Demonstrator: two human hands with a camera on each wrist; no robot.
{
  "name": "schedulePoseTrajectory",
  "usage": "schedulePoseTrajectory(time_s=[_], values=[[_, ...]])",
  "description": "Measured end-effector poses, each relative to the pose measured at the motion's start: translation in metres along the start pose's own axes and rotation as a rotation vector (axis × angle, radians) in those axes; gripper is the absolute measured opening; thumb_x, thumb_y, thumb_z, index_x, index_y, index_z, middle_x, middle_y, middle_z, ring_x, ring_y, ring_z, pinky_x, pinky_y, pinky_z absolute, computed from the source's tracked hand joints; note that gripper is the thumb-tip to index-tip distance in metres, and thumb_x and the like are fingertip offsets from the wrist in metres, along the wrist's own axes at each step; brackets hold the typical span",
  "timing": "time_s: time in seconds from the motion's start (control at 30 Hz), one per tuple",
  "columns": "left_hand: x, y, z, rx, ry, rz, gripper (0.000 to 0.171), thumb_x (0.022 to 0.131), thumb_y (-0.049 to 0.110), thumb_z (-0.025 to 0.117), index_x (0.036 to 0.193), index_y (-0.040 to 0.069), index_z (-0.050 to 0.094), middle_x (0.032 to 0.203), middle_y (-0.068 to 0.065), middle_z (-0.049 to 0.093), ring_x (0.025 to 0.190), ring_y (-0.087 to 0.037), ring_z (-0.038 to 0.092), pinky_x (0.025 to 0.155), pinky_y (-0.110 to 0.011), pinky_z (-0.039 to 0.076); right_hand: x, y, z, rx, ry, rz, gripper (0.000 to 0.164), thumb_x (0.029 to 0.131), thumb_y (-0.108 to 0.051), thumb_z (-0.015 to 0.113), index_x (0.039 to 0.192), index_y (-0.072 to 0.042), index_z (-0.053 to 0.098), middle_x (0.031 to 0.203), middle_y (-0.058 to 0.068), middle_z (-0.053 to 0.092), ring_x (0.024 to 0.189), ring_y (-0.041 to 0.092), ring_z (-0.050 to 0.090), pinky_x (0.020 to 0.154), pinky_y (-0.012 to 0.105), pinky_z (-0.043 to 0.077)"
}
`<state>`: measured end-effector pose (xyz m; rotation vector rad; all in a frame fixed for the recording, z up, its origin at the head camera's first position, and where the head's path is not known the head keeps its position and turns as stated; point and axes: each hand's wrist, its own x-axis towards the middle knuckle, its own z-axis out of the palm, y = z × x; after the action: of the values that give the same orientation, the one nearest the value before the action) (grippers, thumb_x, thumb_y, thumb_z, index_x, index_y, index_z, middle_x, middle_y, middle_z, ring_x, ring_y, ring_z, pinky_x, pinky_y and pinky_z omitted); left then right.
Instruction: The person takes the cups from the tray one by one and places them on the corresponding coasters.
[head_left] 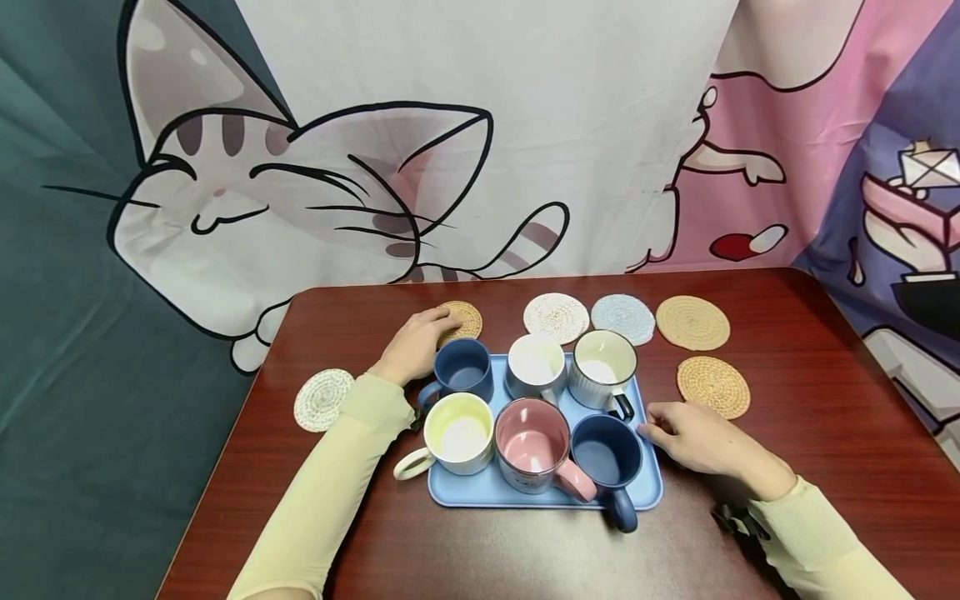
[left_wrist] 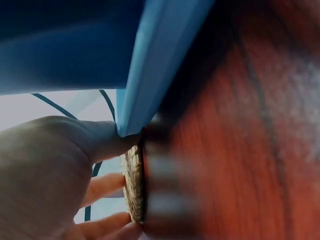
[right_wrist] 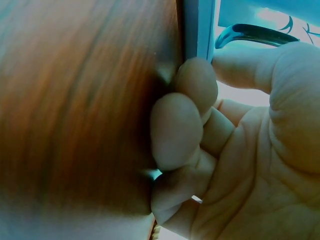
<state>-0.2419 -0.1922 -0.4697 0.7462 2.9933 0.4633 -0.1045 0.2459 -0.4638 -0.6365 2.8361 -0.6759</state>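
At the back left, my left hand (head_left: 416,343) reaches past the tray and holds a round tan woven coaster (head_left: 467,318) near the table surface. In the left wrist view the coaster (left_wrist: 133,182) shows edge-on, with the thumb by its upper side and fingers across it. My right hand (head_left: 693,437) rests on the table with curled fingers, its thumb and index finger pinching the right rim of the light blue tray (head_left: 654,492). On the tray stand a pink mug (head_left: 532,437), two dark blue mugs (head_left: 462,367) and several white or cream mugs (head_left: 459,437).
Along the back lie a white coaster (head_left: 556,317), a pale blue coaster (head_left: 623,318) and a larger tan coaster (head_left: 693,322). Another tan coaster (head_left: 713,387) lies right of the tray; a white one (head_left: 323,400) lies far left. A printed curtain (head_left: 600,150) hangs behind the table.
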Motion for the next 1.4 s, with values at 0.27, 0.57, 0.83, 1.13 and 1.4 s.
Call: schedulePoseTrajectory(time_s=[0.27,0.57,0.83,1.13,1.4], values=[[0.006,0.002,0.001,-0.038,-0.045,0.033,0.054,0.098,0.040,0.068,0.146,0.017,0.060,0.161,-0.014,0.045,0.149,-0.038,0.043,0.123,-0.053,0.035,0.000,0.001,0.001,0.001,0.001,0.000,0.039,0.098,-0.023,0.069,0.067,-0.023,0.045,0.059,-0.016,0.033,0.053,-0.002,0.032,0.053,0.020,0.027],[0.008,0.005,-0.001,-0.054,-0.075,0.053,0.046,0.103,0.031,0.062,0.147,0.016,0.059,0.162,-0.010,0.045,0.152,-0.035,0.038,0.125,-0.051,0.032,0.001,0.000,0.000,0.003,-0.001,-0.003,0.037,0.099,-0.026,0.069,0.069,-0.023,0.047,0.059,-0.016,0.033,0.054,-0.002,0.032,0.054,0.021,0.027],[0.009,0.005,0.001,-0.090,-0.100,0.078,0.046,0.105,0.032,0.060,0.148,0.016,0.058,0.164,-0.008,0.043,0.155,-0.032,0.035,0.126,-0.052,0.031,0.001,0.000,0.000,0.006,-0.008,-0.004,0.038,0.099,-0.026,0.069,0.068,-0.023,0.047,0.059,-0.017,0.034,0.054,-0.002,0.032,0.053,0.020,0.027],[0.013,0.005,0.000,-0.103,-0.136,0.122,0.052,0.104,0.039,0.060,0.150,0.015,0.056,0.165,-0.008,0.042,0.157,-0.034,0.031,0.127,-0.051,0.027,0.001,0.001,0.000,0.001,-0.014,0.005,0.038,0.099,-0.025,0.069,0.068,-0.023,0.047,0.058,-0.016,0.034,0.053,-0.002,0.032,0.053,0.020,0.027],[0.011,0.005,0.001,-0.093,-0.135,0.147,0.054,0.103,0.038,0.061,0.151,0.015,0.054,0.165,-0.010,0.041,0.157,-0.036,0.030,0.128,-0.052,0.025,0.001,0.001,-0.001,0.013,-0.020,0.002,0.038,0.099,-0.025,0.068,0.068,-0.023,0.047,0.058,-0.016,0.035,0.052,-0.002,0.033,0.053,0.020,0.027]])
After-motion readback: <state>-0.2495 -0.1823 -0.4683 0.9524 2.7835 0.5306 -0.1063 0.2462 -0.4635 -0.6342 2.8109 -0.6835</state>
